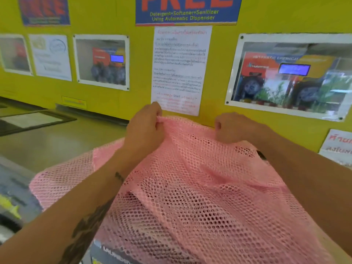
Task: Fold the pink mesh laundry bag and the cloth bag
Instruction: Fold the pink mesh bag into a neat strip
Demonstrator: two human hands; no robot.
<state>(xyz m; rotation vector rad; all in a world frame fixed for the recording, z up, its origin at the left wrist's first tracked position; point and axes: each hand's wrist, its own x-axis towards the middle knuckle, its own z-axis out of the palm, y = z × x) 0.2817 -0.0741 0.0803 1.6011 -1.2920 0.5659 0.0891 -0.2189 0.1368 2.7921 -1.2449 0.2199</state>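
The pink mesh laundry bag [200,187] is spread wide over a surface in front of me, reaching from the lower left to the right edge of the view. My left hand [144,126] pinches its far edge between curled fingers and thumb. My right hand [234,128] is curled in a fist on the same far edge, a little to the right. Both hands hold that edge raised near the yellow wall. The mesh drapes down toward me between my forearms. No cloth bag is in view.
A yellow wall [133,100] with posters and a white notice sheet [181,69] stands close behind the bag. A grey-green counter top [57,141] stretches to the left. Part of a machine front with lettering [114,252] shows below the mesh.
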